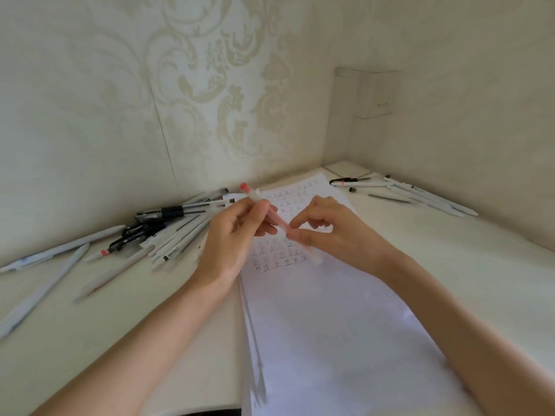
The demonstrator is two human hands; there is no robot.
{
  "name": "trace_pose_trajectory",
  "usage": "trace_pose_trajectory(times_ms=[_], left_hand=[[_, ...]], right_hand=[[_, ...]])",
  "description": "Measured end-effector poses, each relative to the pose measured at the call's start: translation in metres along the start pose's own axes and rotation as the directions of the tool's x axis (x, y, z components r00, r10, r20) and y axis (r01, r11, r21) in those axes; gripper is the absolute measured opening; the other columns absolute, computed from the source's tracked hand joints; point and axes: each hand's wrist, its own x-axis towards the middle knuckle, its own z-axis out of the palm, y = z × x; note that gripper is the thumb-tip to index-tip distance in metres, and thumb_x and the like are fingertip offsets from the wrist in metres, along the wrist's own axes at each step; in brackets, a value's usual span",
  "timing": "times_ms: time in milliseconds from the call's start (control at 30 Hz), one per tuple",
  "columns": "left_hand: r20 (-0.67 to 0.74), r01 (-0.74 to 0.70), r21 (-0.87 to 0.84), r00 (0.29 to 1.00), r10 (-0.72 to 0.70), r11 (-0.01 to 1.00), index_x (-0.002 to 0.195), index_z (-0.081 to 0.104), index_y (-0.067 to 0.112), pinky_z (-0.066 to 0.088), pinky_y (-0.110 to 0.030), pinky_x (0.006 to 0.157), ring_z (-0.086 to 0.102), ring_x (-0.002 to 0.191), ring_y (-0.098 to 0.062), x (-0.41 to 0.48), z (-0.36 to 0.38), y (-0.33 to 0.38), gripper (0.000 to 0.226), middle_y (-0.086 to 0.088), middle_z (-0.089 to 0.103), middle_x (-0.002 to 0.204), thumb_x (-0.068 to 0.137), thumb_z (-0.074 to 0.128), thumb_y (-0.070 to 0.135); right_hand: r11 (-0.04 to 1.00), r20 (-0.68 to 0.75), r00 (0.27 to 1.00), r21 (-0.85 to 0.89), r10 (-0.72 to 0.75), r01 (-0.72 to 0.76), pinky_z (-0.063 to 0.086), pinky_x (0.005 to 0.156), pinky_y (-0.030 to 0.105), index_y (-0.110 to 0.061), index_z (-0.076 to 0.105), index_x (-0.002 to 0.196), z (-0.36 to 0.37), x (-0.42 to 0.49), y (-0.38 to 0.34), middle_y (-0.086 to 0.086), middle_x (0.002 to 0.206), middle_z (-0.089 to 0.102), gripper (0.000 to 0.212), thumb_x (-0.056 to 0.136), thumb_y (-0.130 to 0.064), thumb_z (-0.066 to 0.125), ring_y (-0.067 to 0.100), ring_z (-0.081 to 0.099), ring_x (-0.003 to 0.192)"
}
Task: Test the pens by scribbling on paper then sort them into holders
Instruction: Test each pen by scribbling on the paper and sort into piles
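- I saw the paper (330, 310) lying between both forearms, ready for scribbling.
- Untested pens (168, 229) lay piled left; a smaller group (420, 190) right.
- My left hand (231, 235) gripped the red-capped pen (264, 205) above the paper; my right hand (336, 232) pinched its lower end, likely to uncap it.

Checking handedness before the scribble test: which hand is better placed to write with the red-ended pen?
Probably right: the right hand pinches the pen at its lower end over the paper; the left hand grips nearer the raised red end.
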Motion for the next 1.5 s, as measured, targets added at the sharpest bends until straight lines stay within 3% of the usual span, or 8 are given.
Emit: trace_pose_trajectory(times_ms=[200, 367, 533, 667, 900, 1233, 1400, 1500], left_hand=[[0.011, -0.009, 0.022, 1.000, 0.009, 1.000, 0.096, 0.064, 0.009, 0.044, -0.013, 0.065, 0.057, 0.068, -0.004, -0.003, 0.000, 0.000, 0.032, 0.003, 0.066, 0.081, 0.086, 0.055, 0.038], [0.192, -0.024, 0.250, 0.981, -0.025, 0.968, 0.087, 0.065, 0.020, 0.040, -0.012, 0.058, 0.054, 0.066, 0.000, -0.006, 0.004, -0.005, 0.015, 0.008, 0.067, 0.080, 0.084, 0.065, 0.034], [0.179, -0.129, 0.440, 0.982, 0.054, 0.889, 0.086, 0.067, 0.018, 0.039, -0.009, 0.059, 0.054, 0.067, 0.003, -0.006, 0.001, -0.009, 0.007, 0.012, 0.065, 0.073, 0.085, 0.065, 0.012], [0.220, -0.140, 0.432, 0.974, 0.046, 0.891, 0.109, 0.058, 0.019, 0.045, -0.012, 0.065, 0.060, 0.076, 0.000, -0.010, 0.005, -0.011, 0.031, 0.008, 0.066, 0.083, 0.081, 0.070, 0.024], [0.275, -0.233, 0.549, 0.957, 0.090, 0.803, 0.088, 0.054, 0.011, 0.037, -0.033, 0.055, 0.044, 0.055, -0.015, -0.008, 0.006, -0.014, 0.022, 0.000, 0.050, 0.058, 0.095, 0.046, 0.031], [0.294, -0.153, 0.435, 0.956, 0.021, 0.887, 0.086, 0.058, 0.017, 0.019, -0.022, 0.043, 0.024, 0.040, -0.010, -0.003, 0.001, -0.013, 0.024, 0.007, 0.029, 0.040, 0.091, 0.051, 0.040], [0.282, -0.086, 0.415, 0.959, -0.038, 0.906, 0.101, 0.046, 0.021, 0.030, -0.020, 0.048, 0.035, 0.046, -0.005, -0.001, -0.003, -0.014, 0.043, 0.006, 0.044, 0.058, 0.075, 0.060, 0.053], [0.215, -0.051, 0.496, 0.974, -0.066, 0.867, 0.107, 0.044, 0.026, 0.035, -0.016, 0.053, 0.042, 0.052, -0.001, -0.001, -0.004, -0.017, 0.054, 0.004, 0.053, 0.075, 0.068, 0.069, 0.055]], right_hand=[[0.884, -0.107, 0.985, 0.463, 0.134, -0.070, 0.037, 0.060, 0.021, -0.006, 0.061, 0.079, -0.001, 0.004, -0.003, 0.001, 0.060, 0.060, 0.013, 0.090, -0.013, 0.059, 0.010, 0.048, 0.058], [0.678, 0.000, 0.996, 0.732, 0.091, -0.062, 0.034, 0.056, 0.022, -0.008, 0.058, 0.083, -0.002, 0.006, 0.003, 0.003, 0.062, 0.056, 0.007, 0.083, -0.015, 0.056, 0.013, 0.046, 0.061], [0.580, -0.025, 0.985, 0.811, 0.168, -0.078, 0.035, 0.055, 0.024, -0.010, 0.053, 0.077, 0.002, 0.008, 0.011, 0.004, 0.059, 0.053, 0.017, 0.094, -0.011, 0.051, 0.013, 0.047, 0.056], [0.640, -0.025, 0.986, 0.763, 0.166, -0.089, 0.034, 0.057, 0.025, -0.012, 0.049, 0.074, 0.012, 0.008, 0.015, 0.004, 0.061, 0.059, 0.018, 0.083, -0.011, 0.064, 0.015, 0.047, 0.061], [0.607, -0.015, 0.980, 0.787, 0.199, -0.111, 0.034, 0.057, 0.022, -0.011, 0.046, 0.068, 0.021, 0.008, 0.014, 0.001, 0.056, 0.047, 0.024, 0.086, -0.006, 0.061, 0.011, 0.044, 0.057], [0.557, -0.065, 0.990, 0.830, 0.127, -0.017, 0.038, 0.056, 0.020, -0.010, 0.045, 0.068, 0.027, 0.009, 0.017, 0.002, 0.055, 0.047, 0.021, 0.080, -0.011, 0.062, 0.012, 0.044, 0.056], [0.550, -0.117, 0.971, 0.835, 0.209, -0.017, 0.036, 0.054, 0.023, -0.007, 0.050, 0.070, 0.019, 0.012, 0.019, 0.002, 0.053, 0.047, 0.017, 0.083, -0.007, 0.060, 0.013, 0.043, 0.054], [0.507, -0.172, 0.934, 0.862, 0.314, -0.012, 0.037, 0.054, 0.026, -0.002, 0.063, 0.081, -0.003, 0.011, 0.026, 0.008, 0.055, 0.057, 0.025, 0.089, -0.013, 0.042, 0.017, 0.049, 0.054]])
